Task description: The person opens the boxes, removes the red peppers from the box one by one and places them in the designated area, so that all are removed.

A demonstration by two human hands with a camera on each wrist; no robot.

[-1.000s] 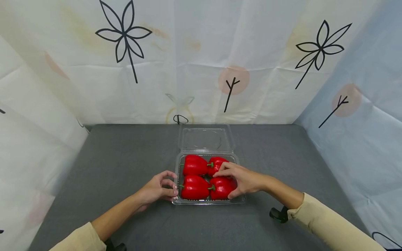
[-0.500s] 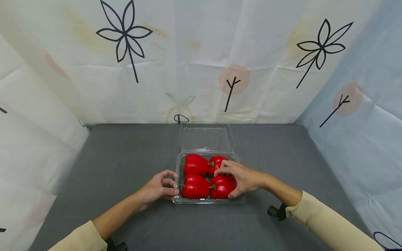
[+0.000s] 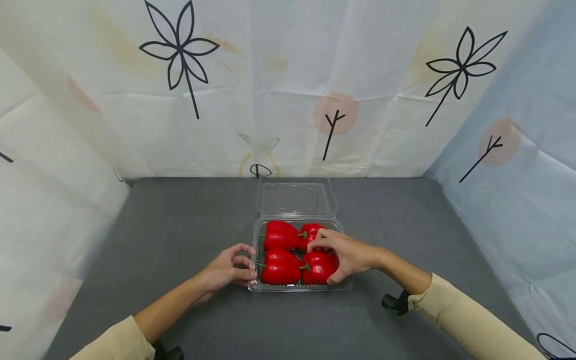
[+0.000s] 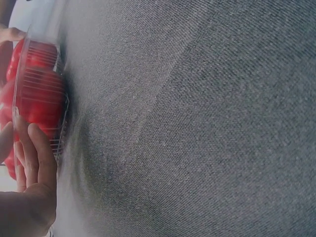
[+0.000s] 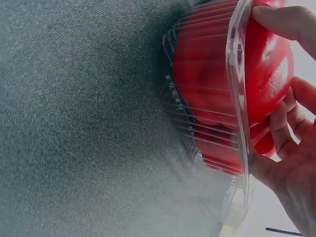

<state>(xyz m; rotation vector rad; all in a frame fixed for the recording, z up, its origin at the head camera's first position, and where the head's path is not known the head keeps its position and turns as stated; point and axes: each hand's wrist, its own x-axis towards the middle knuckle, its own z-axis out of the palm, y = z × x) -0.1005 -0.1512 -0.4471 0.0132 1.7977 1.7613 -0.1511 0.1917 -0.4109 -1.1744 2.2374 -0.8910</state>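
In the head view, a clear plastic clamshell container (image 3: 297,288) lies open, its see-through lid (image 3: 294,199) folded back toward the wall. Red bell peppers with green stems fill it in two rows: a back left pepper (image 3: 280,236), a back right pepper (image 3: 308,235), a front left pepper (image 3: 280,268) and a front right pepper (image 3: 317,269). My right hand (image 3: 350,255) grips that front right pepper, thumb in front and fingers behind, covering part of the back right one. At the container's left rim, my left hand (image 3: 225,270) pinches the edge, fingers along the ribbed outer wall (image 4: 42,94).
Grey cloth covers the table (image 3: 189,215) all around the container. A pale fabric backdrop (image 3: 288,90) with plant drawings rises behind and at both sides. Dark wrist devices sit at the cuffs, such as the right wrist camera (image 3: 396,303).
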